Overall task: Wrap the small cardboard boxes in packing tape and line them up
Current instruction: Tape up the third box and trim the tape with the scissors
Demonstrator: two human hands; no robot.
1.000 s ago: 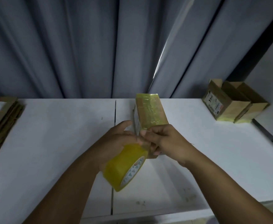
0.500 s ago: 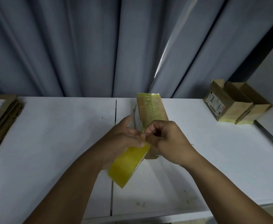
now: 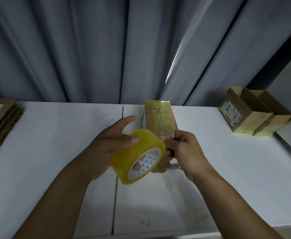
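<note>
Two hands work close together over the white table (image 3: 55,152), and the risks run from the left hand outward. Well off to the left of the left hand (image 3: 113,145) lies a flat stack of cardboard (image 3: 1,121) at the table's edge, untouched and no hazard yet. The left hand grasps the yellow tape roll (image 3: 137,156), thumb over the outer face and a fingertip visible through the core, with the roll tilted toward the camera. That grip looks loose enough that a sharp tug could spin or drop the roll.

Just right of the roll, the right hand (image 3: 188,152) pinches at the roll's edge, apparently picking up the tape's free end; whether the end is actually caught I cannot tell. Clear tape can split or fold back on itself here, costing time and leaving a crease on the box.

Beyond both hands, the box being wrapped (image 3: 160,118) rests on the table, its near end hidden behind the roll and right hand, already glossy with tape. Neither hand visibly steadies it, so a hard pull could drag it askew.

Far right of the right hand, two finished boxes (image 3: 251,114) stand side by side, touching; careless placing could knock that line crooked.
</note>
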